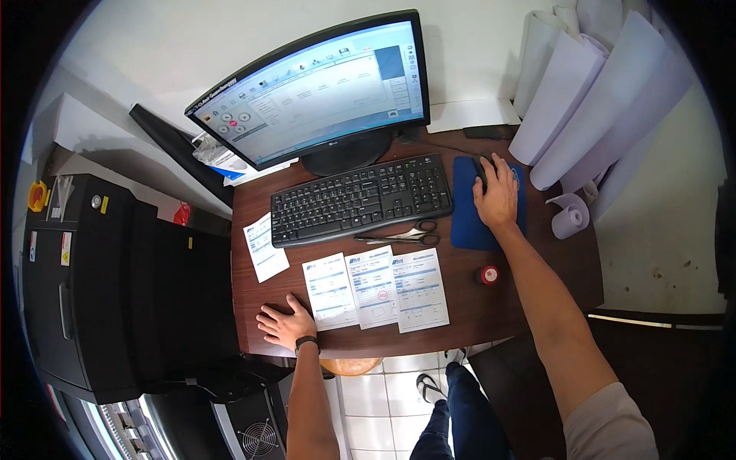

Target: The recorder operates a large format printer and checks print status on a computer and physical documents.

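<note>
My right hand [498, 192] is wrapped over a dark computer mouse [481, 172] on a blue mouse pad [468, 222]. Flat on the desk's near left edge lies my left hand [284, 322], its fingers spread and nothing in it. Beside that hand, three printed forms [330, 291] lie in an overlapping row; the middle one bears a red round stamp mark. Another form [266, 249] sits farther left, partly under the black keyboard [360, 198]. Scissors [406, 237] with black handles rest between keyboard and forms. A lit monitor [322, 88] stands behind, showing a software window.
Large rolled paper sheets [567, 107] lean at the right, with a small paper roll [569, 221] below them. A round red-topped object [487, 275] stands on the wooden desk [460, 337] near my right forearm. A bulky black machine [115, 284] borders the left side.
</note>
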### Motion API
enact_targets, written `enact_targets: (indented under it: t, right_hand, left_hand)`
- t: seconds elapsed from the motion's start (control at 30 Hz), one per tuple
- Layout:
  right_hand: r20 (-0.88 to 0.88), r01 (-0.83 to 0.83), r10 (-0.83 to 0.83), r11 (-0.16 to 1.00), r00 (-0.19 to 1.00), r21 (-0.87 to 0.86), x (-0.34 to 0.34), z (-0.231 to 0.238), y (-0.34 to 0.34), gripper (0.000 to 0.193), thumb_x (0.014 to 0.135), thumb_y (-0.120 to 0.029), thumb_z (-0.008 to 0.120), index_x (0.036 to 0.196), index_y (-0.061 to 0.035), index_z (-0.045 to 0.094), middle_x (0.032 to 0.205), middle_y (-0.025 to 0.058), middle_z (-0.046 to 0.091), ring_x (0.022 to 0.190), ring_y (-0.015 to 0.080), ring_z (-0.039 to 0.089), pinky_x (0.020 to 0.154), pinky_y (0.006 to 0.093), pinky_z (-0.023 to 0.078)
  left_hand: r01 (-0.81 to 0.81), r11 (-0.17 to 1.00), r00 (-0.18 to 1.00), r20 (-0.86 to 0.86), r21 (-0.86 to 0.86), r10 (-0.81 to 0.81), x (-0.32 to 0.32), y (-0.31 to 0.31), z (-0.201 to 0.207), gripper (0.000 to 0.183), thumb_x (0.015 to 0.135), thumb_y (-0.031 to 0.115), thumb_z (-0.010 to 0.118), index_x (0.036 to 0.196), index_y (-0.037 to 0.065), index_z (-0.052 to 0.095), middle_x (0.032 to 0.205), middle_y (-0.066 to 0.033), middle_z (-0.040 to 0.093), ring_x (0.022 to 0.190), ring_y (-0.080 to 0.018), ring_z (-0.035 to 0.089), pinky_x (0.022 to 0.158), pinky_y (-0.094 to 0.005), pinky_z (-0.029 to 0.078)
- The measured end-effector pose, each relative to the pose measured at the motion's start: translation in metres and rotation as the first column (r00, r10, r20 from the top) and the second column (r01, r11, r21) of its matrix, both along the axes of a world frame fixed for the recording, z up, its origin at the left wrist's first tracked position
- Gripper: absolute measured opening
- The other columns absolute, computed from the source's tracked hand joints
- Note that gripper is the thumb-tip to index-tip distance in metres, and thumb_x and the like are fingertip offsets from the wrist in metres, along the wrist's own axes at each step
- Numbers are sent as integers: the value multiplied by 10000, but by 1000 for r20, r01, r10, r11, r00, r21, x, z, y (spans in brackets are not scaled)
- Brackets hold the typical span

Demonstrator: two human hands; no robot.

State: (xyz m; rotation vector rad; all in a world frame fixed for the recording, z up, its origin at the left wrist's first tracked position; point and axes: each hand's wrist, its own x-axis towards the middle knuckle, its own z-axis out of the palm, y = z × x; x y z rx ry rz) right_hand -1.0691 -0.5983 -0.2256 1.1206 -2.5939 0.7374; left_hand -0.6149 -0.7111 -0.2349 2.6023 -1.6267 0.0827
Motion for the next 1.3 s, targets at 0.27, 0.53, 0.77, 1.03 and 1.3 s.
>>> enact_targets:
  t: [0.27,0.53,0.77,1.03,1.3]
  right_hand:
    - [-21,-19,18,1000,1000,-14,2,0,-1,477,922,-200,563,1386,-97,524,1481,141,442,1390,333,381,1121,479,323]
    - [-26,-24,24,1000,999,-14,2,0,-1,466,922,-199,557,1378,-109,537,1492,138,433,1397,336,373,1124,488,316]
    - [-37,-25,25,1000,999,5,1,-2,-3,464,919,-194,553,1374,-103,539,1495,129,433,1398,337,370,1133,494,308]
    - [-49,-6,7,1000,999,12,1,-2,-4,479,917,-209,544,1381,-95,527,1482,149,439,1394,349,371,1143,500,296]
    - [-45,-31,32,999,998,30,2,-1,-4,476,924,-215,540,1386,-99,520,1490,150,426,1397,353,364,1149,503,286]
  left_hand:
    - [9,1000,1000,2,11,-9,1,0,3,868,951,671,356,1550,48,277,1603,-220,246,1495,-371,204,1203,-540,156]
    - [13,1000,1000,-17,15,-13,2,0,3,867,950,665,354,1552,47,272,1604,-227,238,1499,-372,194,1206,-541,146]
    - [5,998,1000,19,59,-6,1,-1,5,852,956,671,345,1556,72,270,1615,-203,225,1502,-359,192,1204,-532,164]
    - [4,999,1000,7,45,-4,1,-2,6,850,953,667,351,1555,72,274,1614,-204,225,1506,-361,178,1206,-537,156]
    - [21,1000,1000,-12,16,-21,3,-2,5,846,950,654,371,1551,67,274,1610,-211,226,1508,-371,155,1206,-553,148]
